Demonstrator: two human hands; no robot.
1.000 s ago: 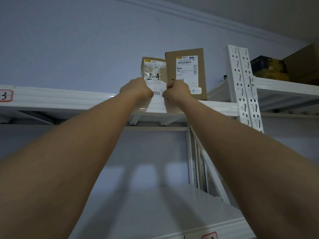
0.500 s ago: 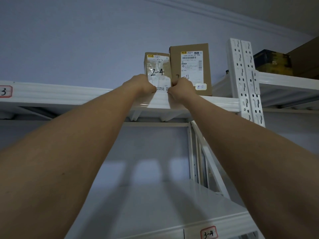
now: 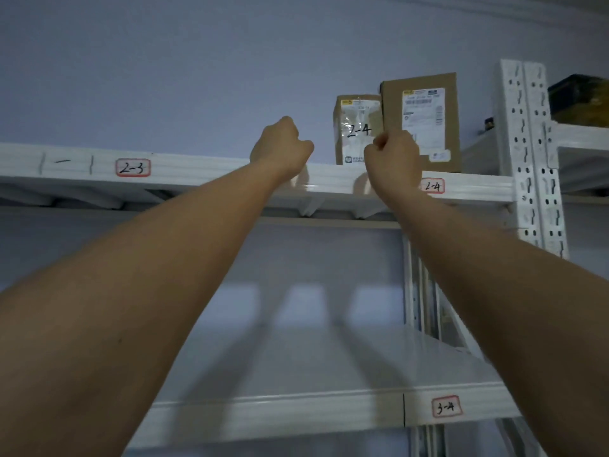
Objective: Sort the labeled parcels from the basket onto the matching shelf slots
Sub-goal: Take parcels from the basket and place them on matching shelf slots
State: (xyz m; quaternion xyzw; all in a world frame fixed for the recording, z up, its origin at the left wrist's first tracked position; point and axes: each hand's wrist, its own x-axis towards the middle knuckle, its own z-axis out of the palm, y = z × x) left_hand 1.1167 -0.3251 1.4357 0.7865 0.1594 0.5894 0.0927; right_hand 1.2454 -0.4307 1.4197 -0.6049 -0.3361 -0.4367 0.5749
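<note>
A small brown parcel marked "2-4" stands upright on the upper white shelf, just left of a taller brown box with a white shipping label. Both are above the red-framed slot tag "2-4". My left hand is curled into a fist to the left of the small parcel, apart from it and holding nothing. My right hand is curled too, in front of the lower edges of both boxes, with nothing gripped in it.
A slot tag "2-3" sits further left on the same shelf edge. The lower shelf carries a tag "3-4". A perforated white upright bounds the bay on the right, with a dark box beyond it.
Both hands have let go of the "2-4" parcel; the left has moved away leftward. The parcel stays standing on the shelf. The view has shifted left and down.
</note>
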